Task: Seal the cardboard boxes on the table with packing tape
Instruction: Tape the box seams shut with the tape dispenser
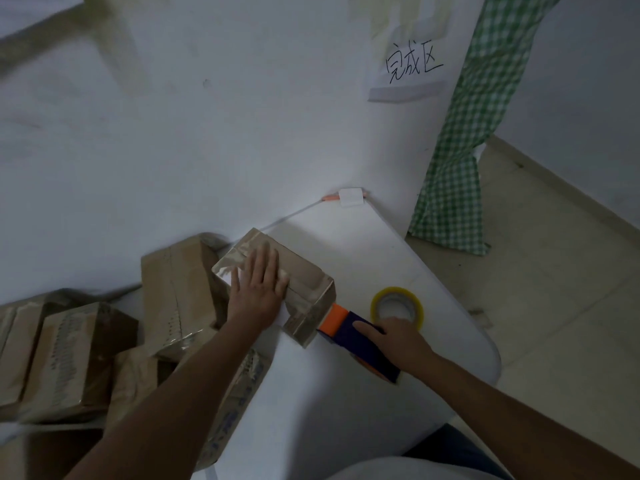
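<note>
A small cardboard box (304,292) with shiny clear tape on its top and sides lies on the white table (363,244). My left hand (258,289) presses flat on the box's top with straight fingers. My right hand (398,339) grips a dark blue and orange tape dispenser (356,336), its orange end touching the box's near right corner, my index finger stretched along its top. A roll of clear yellowish packing tape (396,306) lies just behind the dispenser.
Several other cardboard boxes (173,299) are piled at the left. A paper sign with handwritten characters (408,71) hangs on the white wall. A green checked cloth (464,150) hangs at the right over the tiled floor. A white clip (350,197) sits at the table's far corner.
</note>
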### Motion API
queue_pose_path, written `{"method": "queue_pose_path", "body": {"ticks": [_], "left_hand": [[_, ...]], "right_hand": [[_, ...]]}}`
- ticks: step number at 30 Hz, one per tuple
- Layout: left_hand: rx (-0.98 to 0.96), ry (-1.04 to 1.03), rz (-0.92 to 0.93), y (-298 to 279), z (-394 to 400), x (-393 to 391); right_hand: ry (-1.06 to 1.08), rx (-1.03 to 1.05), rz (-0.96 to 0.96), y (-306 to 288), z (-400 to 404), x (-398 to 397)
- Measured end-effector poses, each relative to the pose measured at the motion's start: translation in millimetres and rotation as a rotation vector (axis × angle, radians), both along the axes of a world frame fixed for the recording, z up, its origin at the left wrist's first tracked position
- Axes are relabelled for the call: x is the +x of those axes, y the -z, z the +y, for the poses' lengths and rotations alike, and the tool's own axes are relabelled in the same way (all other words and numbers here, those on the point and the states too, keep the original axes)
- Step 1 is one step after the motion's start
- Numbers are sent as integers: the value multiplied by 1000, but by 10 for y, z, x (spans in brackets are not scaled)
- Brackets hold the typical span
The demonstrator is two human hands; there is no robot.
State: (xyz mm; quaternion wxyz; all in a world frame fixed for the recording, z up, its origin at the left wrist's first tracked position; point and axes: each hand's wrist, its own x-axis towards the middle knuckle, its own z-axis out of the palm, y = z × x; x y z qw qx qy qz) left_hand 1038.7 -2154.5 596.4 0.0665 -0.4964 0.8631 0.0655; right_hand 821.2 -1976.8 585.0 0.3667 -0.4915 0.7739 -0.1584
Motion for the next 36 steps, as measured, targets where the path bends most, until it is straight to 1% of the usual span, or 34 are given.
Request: {"method": "queue_pose_path", "body": {"ticks": [2,4,6,8,11,15,19,23,27,32,36], "left_hand": [[11,53,69,-10,216,-129],[52,98,45,64,442,-254],[64,60,15,114,537,-322],[68,13,26,110,544,-340],[54,33,0,110,548,-334],[48,40,-43,98,566,-350],[29,50,-57,92,567,-345],[44,25,-13,83,555,-364],[41,12,38,116,541,-348],[111,16,115,147,464,-312],[23,28,114,211,506,-298]], "right_hand": [[21,6,-2,20,6,15],[23,9,6,28,36,22],[17,0,7,22,55,14],[25,-18,-17,15,74,-32],[41,-73,-37,-2,140,-95],[23,-134,-6,-22,219,-111],[-5,-124,2,-23,195,-141],[-11,-119,1,-10,279,-204],[9,-101,-4,-19,353,-257],[15,-24,-4,52,277,-194],[0,99,52,83,112,-127]]}}
